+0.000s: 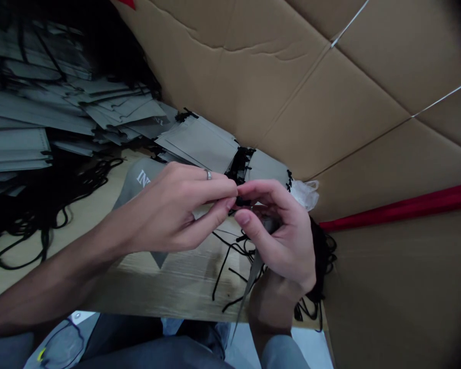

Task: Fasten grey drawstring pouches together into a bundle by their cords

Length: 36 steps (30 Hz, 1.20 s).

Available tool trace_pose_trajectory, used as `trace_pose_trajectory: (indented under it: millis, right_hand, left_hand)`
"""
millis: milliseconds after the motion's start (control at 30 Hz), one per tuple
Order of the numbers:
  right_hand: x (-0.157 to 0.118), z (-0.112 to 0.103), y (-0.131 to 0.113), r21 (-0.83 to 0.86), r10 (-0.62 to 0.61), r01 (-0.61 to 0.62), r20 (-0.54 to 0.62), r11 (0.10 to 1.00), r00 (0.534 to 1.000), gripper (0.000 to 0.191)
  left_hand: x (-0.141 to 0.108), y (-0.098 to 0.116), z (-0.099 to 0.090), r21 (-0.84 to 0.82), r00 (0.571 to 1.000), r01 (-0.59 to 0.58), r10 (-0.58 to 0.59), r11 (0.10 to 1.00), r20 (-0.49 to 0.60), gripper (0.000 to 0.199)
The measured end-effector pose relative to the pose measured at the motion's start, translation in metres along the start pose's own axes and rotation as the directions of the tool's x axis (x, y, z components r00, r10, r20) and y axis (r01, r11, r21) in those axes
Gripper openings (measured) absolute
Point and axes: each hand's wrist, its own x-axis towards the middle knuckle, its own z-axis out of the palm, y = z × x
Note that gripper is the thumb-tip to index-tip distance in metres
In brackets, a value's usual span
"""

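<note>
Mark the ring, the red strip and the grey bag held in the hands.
ring [209, 175], head view, on the band around a left-hand finger.
red strip [407, 207], head view, mid-length of it.
grey bag [138, 182], head view, printed panel left of the left hand [176, 205].
</note>
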Motion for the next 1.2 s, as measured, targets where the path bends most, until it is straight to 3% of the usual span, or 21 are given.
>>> trace_pose_trajectory:
  millis: [67, 167, 367, 567, 667, 833, 933, 1200]
  right_hand:
    - [0.000, 0.002, 0.000, -0.004, -0.052, 0.052, -0.019, 0.999, 0.998, 0.030]
    - [0.001, 0.005, 0.001, -0.064, -0.108, 0.104, -0.067, 0.992, 0.992, 0.018]
    - [0.001, 0.008, 0.003, -0.059, -0.108, 0.102, -0.092, 0.993, 0.990, 0.015]
    - [0.007, 0.014, 0.005, 0.130, -0.129, 0.144, -0.119, 0.981, 0.984, 0.023]
    - [0.008, 0.015, 0.004, 0.200, -0.129, 0.153, -0.125, 0.968, 0.984, 0.019]
    - [0.004, 0.006, 0.003, 0.148, -0.026, 0.038, -0.082, 0.988, 0.996, 0.024]
    - [0.002, 0.002, 0.003, 0.106, 0.016, -0.003, -0.118, 0.994, 0.993, 0.013]
    - [0.002, 0.005, 0.002, 0.100, -0.005, 0.023, -0.171, 0.995, 0.985, 0.007]
  left_hand:
    - [-0.001, -0.002, 0.000, -0.017, 1.000, -0.016, 0.017, 1.000, 0.012, 0.022]
    - [-0.001, -0.004, -0.001, -0.011, 0.999, -0.021, 0.021, 1.000, 0.027, 0.024]
    - [0.001, -0.006, -0.001, -0.034, 0.998, -0.058, 0.059, 0.998, 0.029, 0.027]
    - [0.004, -0.002, -0.004, -0.203, 0.993, -0.102, 0.111, 0.974, 0.032, 0.030]
    - [0.003, -0.001, -0.006, -0.297, 0.997, -0.060, 0.074, 0.953, 0.038, 0.027]
    - [0.001, 0.000, -0.011, -0.174, 0.999, 0.033, -0.030, 0.984, 0.022, 0.024]
    - [0.000, 0.001, -0.011, -0.146, 0.999, 0.030, -0.028, 0.989, 0.015, 0.023]
    - [0.001, -0.002, -0.010, -0.114, 1.000, -0.011, 0.013, 0.993, 0.015, 0.022]
